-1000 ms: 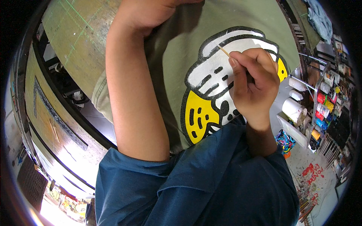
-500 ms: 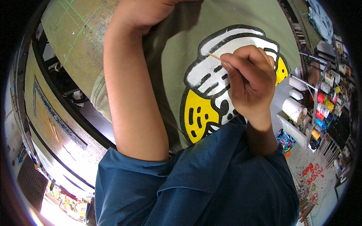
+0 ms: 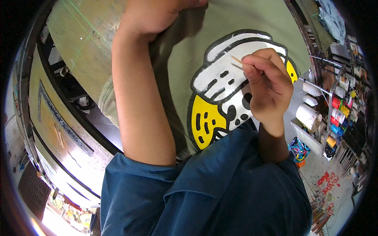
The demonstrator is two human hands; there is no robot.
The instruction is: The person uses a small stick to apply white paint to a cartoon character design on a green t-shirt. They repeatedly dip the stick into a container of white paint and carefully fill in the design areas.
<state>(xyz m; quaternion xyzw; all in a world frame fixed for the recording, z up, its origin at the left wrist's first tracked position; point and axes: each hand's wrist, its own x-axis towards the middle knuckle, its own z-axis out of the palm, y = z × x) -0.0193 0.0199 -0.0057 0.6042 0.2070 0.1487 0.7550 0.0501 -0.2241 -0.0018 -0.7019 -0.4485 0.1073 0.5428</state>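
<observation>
An olive-green cloth (image 3: 173, 78), with the look of a shirt, lies in front of me with a black-outlined print (image 3: 236, 55) in white and yellow. My right hand (image 3: 271, 84) pinches a thin wooden stick (image 3: 237, 60) between thumb and fingers. Its pale tip is over the white area in the upper part of the print; whether it touches the paint, I cannot tell. My left hand (image 3: 157, 15) rests at the upper edge of the picture over the cloth, and its fingers are mostly cut off there.
To the left is a stained board (image 3: 75, 35) with green lines; below it, another board carries a dark L-shaped ruler (image 3: 65, 118) and loose thin sticks (image 3: 60, 137). A rack with several paint bottles (image 3: 336, 114) and a white bucket (image 3: 308, 116) stand at the right.
My right hand has moved a little right, and the stick's tip has shifted right with it from the print's left outline. My left hand has shifted slightly.
</observation>
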